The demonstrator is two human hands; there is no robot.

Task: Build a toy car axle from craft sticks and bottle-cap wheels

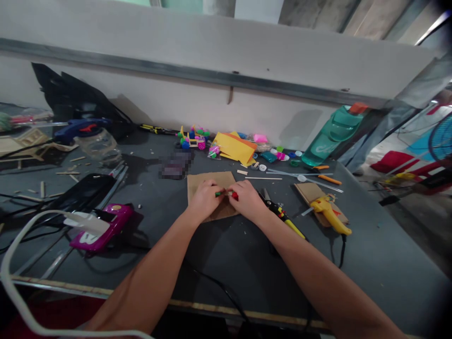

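On the cardboard sheet [211,184]: two hands pinch a red-and-green piece [226,193]

We find the red-and-green piece held over the cardboard sheet, its long axis running sideways across our view. Its green end points toward the left hand [204,201] and its red end toward the right hand [247,200]. Neither hand is clearly nearer, as the piece lies between them and the hands almost meet. Both hands are closed on it, with no open grip on either side, though we cannot tell exactly which fingers bear on it.

Just beside the right hand, we note yellow-handled cutters [282,217] lying on the grey tabletop [243,268], their blades toward the sheet. Farther right, a yellow glue gun [328,214] rests on a second piece of cardboard [303,192]. Left of the hands lies a pink glue gun [106,229]. Beyond the sheet we see folded yellow paper [235,148], thin wooden sticks [263,178], and a small toy frame with coloured wheels [192,139].

As for containers, a clear plastic tub [96,144] stands just beside a blue glue gun [81,129] at the far left; we cannot make out its contents. A green water bottle [334,136] stands tilted at the far right.
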